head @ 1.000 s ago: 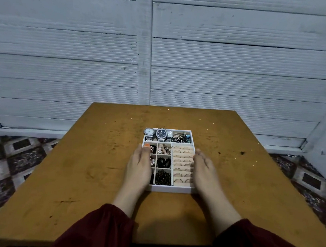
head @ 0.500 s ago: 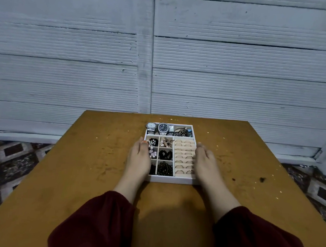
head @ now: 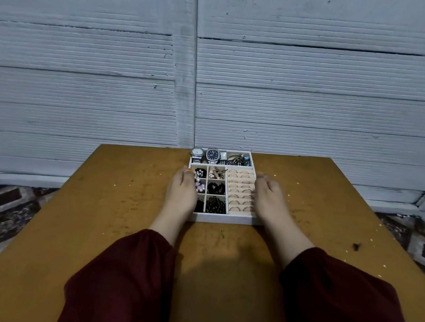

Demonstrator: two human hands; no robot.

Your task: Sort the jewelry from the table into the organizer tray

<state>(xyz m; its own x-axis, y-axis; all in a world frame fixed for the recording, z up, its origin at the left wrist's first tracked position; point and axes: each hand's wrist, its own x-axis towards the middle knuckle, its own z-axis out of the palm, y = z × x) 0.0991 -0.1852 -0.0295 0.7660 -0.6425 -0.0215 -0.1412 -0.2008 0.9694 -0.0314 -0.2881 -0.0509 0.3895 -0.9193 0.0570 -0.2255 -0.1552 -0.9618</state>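
The jewelry looks sorted: watches (head: 208,155) fill the far-left compartment and rings (head: 239,189) sit in the slotted rolls on the right. The organizer tray (head: 223,218) stands at the far middle of the surface (head: 124,217). The step in hand seems to be squaring or sliding the tray. It calls for even pressure from both sides, keeping the tray flat and low so nothing jumps compartments. The left hand (head: 181,192) lies along the tray's left wall and the right hand (head: 267,199) along its right wall. Both hands have their fingers straight, close together and pointing away, curled round nothing
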